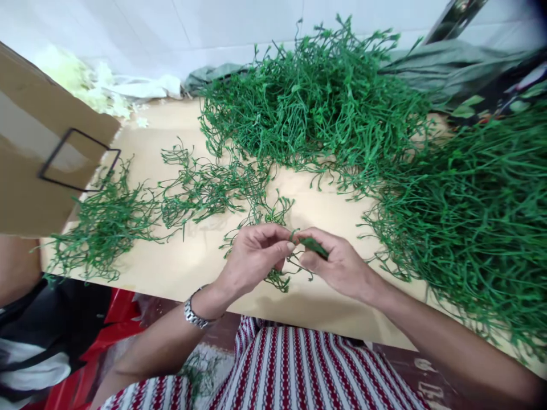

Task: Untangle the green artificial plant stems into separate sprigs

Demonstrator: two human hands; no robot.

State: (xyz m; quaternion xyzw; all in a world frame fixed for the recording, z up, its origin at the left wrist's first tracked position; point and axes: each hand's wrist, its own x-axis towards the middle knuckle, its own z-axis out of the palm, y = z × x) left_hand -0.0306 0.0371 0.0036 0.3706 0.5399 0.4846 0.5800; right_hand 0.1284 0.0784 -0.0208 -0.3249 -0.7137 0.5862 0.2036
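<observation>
My left hand (256, 253) and my right hand (337, 262) meet at the middle of the table, near its front edge. Between their fingertips runs a thin green stem (294, 234), pinched by the left thumb and forefinger. A darker green leafy piece (315, 247) lies in the right hand's closed fingers, partly covered by them. Curly green sprigs (278, 280) that look like plastic foliage hang or lie just below the hands; I cannot tell whether they join the held stem. More loose green sprigs (273, 212) rest on the table just beyond the left hand.
A big heap of green sprigs (316, 102) stands at the back, another pile (478, 222) covers the right. Smaller bunches (102, 228) lie left, beside a cardboard box (38, 171) and a black wire frame (64, 185). Pale yellow flowers (64, 74) sit at the back left.
</observation>
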